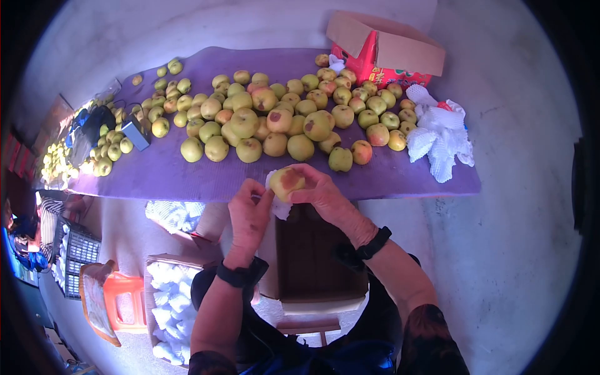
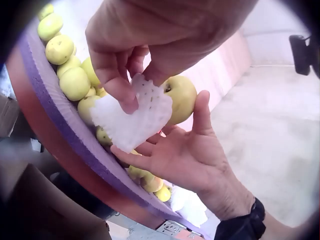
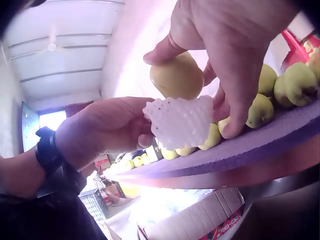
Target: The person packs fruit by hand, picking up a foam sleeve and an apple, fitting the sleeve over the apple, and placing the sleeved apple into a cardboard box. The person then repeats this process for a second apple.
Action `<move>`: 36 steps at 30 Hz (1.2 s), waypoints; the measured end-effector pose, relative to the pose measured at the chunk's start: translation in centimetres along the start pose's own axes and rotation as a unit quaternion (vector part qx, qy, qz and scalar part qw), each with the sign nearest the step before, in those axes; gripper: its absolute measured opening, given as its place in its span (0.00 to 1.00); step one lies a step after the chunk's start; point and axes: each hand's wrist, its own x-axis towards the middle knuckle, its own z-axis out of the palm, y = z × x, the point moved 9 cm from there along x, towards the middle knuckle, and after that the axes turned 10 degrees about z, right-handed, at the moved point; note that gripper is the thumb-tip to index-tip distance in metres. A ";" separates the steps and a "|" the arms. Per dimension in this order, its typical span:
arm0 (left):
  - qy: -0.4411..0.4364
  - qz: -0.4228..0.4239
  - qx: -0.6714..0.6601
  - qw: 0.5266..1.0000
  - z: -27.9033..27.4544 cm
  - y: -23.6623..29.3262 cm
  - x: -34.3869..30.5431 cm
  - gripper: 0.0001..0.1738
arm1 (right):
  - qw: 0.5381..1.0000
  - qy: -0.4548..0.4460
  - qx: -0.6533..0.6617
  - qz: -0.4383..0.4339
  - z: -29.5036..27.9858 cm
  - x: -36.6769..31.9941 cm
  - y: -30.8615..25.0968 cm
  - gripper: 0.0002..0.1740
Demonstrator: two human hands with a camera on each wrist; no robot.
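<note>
A yellow-green apple point(image 1: 287, 180) with a brown blotch is held at the near edge of the purple mat point(image 1: 187, 178). My right hand point(image 1: 312, 187) grips it, thumb and fingers curled round the fruit point(image 3: 177, 75). My left hand point(image 1: 250, 209) pinches a white foam net sleeve point(image 1: 279, 208) just under and against the apple. In the left wrist view the net point(image 2: 135, 117) covers part of the apple point(image 2: 182, 95), pinched by my left hand point(image 2: 125, 95), with my right hand point(image 2: 170, 150) beneath. The right wrist view shows the net point(image 3: 182, 122) between my left hand point(image 3: 135, 125) and right hand point(image 3: 225, 90).
Several loose apples point(image 1: 281, 119) lie across the mat. A red carton point(image 1: 381, 56) stands at the back right, with a heap of white foam nets point(image 1: 440, 134) beside it. Below me are a brown box point(image 1: 319, 250), a box of nets point(image 1: 172, 306) and an orange stool point(image 1: 119, 294).
</note>
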 end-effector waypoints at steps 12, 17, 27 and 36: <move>-0.018 -0.021 -0.110 0.994 1.2 0.1 -0.2 0.07 | 0.926 0.096 -0.327 -0.160 -0.8 -2.1 -2.2 0.40; -0.043 0.038 -0.149 0.987 1.2 0.3 -0.1 0.05 | 0.933 0.100 -0.299 -0.170 -0.7 -2.2 -2.4 0.41; -0.072 -0.002 -0.246 0.966 1.6 -1.4 -0.6 0.04 | 0.867 0.090 -0.436 -0.225 0.9 -2.6 -3.2 0.42; -0.087 -0.140 -0.322 0.932 3.3 -0.4 -1.9 0.31 | 0.809 0.060 -0.532 -0.243 2.9 -2.9 -2.9 0.41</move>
